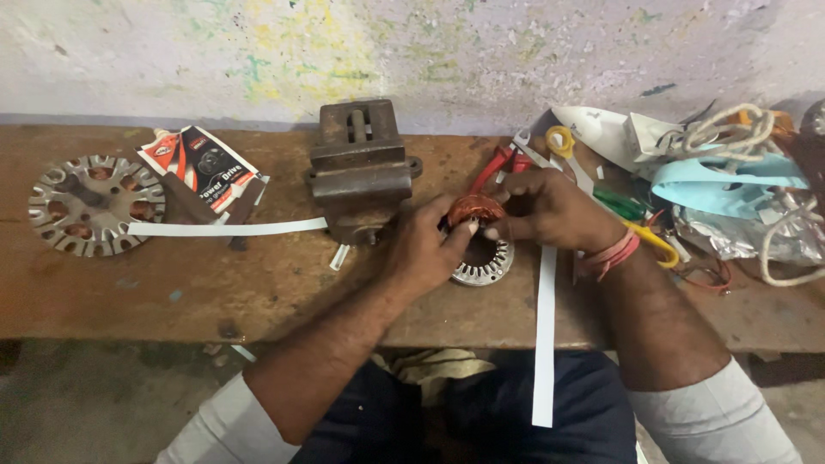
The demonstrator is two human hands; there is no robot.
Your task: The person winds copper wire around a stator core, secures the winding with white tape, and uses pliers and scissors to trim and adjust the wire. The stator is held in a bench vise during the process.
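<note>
While hands (481,232) pinch coppery coil (475,207), ribbed steel stator (484,262) rests.

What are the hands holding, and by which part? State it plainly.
Both the left hand and the right hand grip the copper wire coil at the top of the metal stator ring, one on each side.

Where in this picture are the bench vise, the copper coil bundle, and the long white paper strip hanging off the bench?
Bench vise (359,167): head view, on its rusty front jaw block.
Copper coil bundle (475,208): head view, on the coil's top between both hands.
White paper strip (545,344): head view, on its middle, below the bench edge.
</note>
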